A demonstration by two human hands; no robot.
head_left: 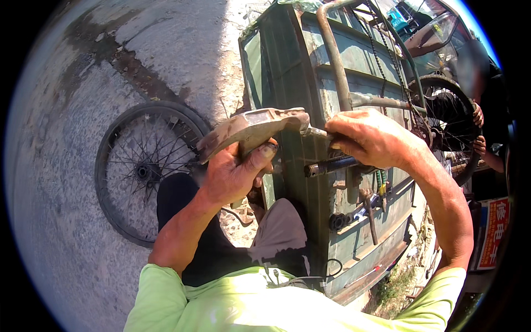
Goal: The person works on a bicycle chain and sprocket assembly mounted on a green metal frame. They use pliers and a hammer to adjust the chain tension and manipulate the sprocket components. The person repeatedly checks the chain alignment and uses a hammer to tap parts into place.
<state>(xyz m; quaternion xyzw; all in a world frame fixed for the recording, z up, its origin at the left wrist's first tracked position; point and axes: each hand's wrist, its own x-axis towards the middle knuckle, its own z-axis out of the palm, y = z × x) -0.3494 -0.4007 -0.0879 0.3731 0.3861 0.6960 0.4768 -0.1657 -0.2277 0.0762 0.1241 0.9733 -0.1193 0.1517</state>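
My left hand (235, 171) grips a rusty curved metal bracket (251, 128), thumb on its underside, holding it against the edge of a green metal cart (287, 72). My right hand (368, 138) is closed around a thin metal tool whose tip (315, 131) meets the bracket's right end. Just below that hand a dark threaded axle (329, 165) sticks out to the left.
A spoked bicycle wheel (146, 166) lies flat on the concrete ground at left. Another person's hands (477, 130) hold a second wheel (448, 122) at right. A rusty pipe frame (337, 61) runs over the cart. Hand tools (370, 207) lie on the cart's ledge.
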